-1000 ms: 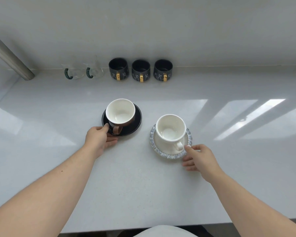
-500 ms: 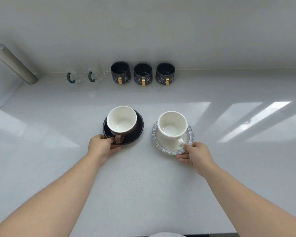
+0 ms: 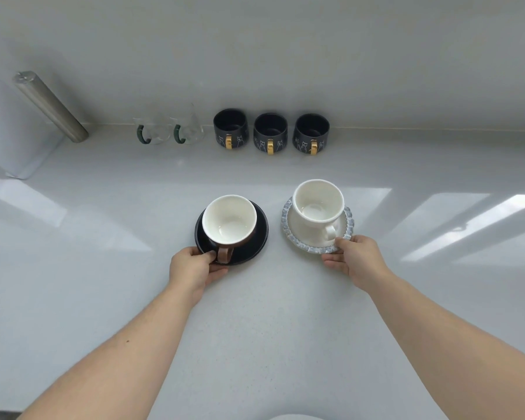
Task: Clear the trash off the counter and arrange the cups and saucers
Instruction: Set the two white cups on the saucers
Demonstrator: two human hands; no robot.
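Observation:
A brown cup (image 3: 228, 221) with a white inside sits on a black saucer (image 3: 256, 241) at the counter's middle. My left hand (image 3: 194, 268) grips that saucer's near-left rim, thumb on top. To the right, a white cup (image 3: 318, 204) stands on a grey-rimmed white saucer (image 3: 297, 237). My right hand (image 3: 355, 259) pinches this saucer's near rim. Both cups are empty and upright, handles toward me.
Along the back wall stand three dark mugs (image 3: 270, 133) with gold handles and two clear glass cups (image 3: 167, 133) with green handles. A metal cylinder (image 3: 49, 106) leans at the far left. The white counter (image 3: 270, 328) stretches wide on all sides.
Both saucers with their cups have slid away from me toward the back wall. The white set moved farther and now sits level with the black set. Both hands kept their grips.

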